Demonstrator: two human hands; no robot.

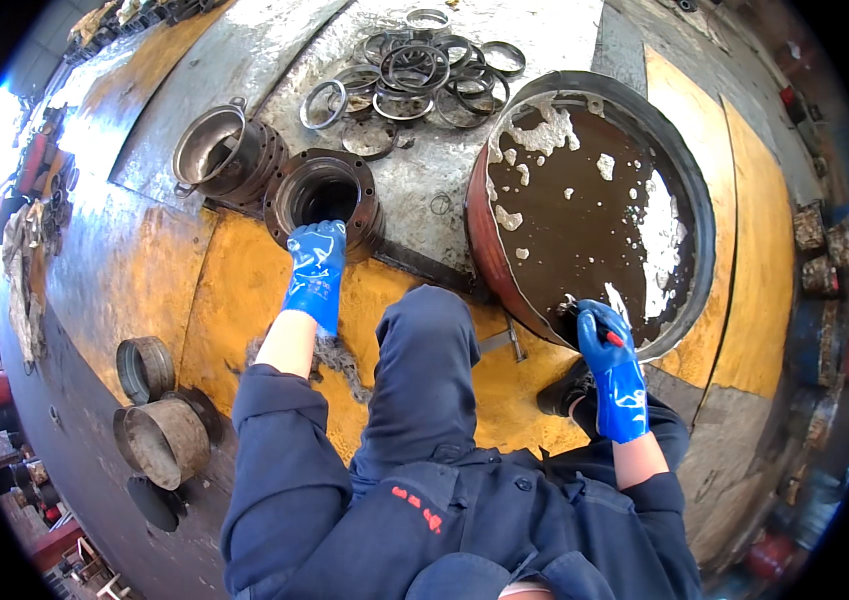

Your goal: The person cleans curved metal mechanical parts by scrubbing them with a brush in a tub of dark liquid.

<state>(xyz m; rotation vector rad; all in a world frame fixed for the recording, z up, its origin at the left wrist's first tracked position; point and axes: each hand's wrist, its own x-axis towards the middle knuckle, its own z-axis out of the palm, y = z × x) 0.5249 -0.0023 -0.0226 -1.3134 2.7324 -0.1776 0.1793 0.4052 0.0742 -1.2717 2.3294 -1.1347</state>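
Note:
My left hand [319, 258], in a blue rubber glove, grips the near rim of an upright flanged metal cylinder [372, 217]. Bolt holes ring its flange, and the bore is dark inside. On the right, my right hand [600, 335], gloved the same way, is closed around a red-handled brush [613, 339]. The brush's dark head is at the near inner edge of a large round tub [482, 215], by the surface of the liquid. Brown, murky liquid [585, 240] with patches of pale foam fills much of the tub.
A second flanged cylinder with a metal pot [213, 148] on top stands left of the first. Several metal rings [415, 68] lie heaped beyond. Short metal cylinders [167, 440] sit at lower left. A grey rag [343, 366] and a metal tool [516, 340] lie near my knees.

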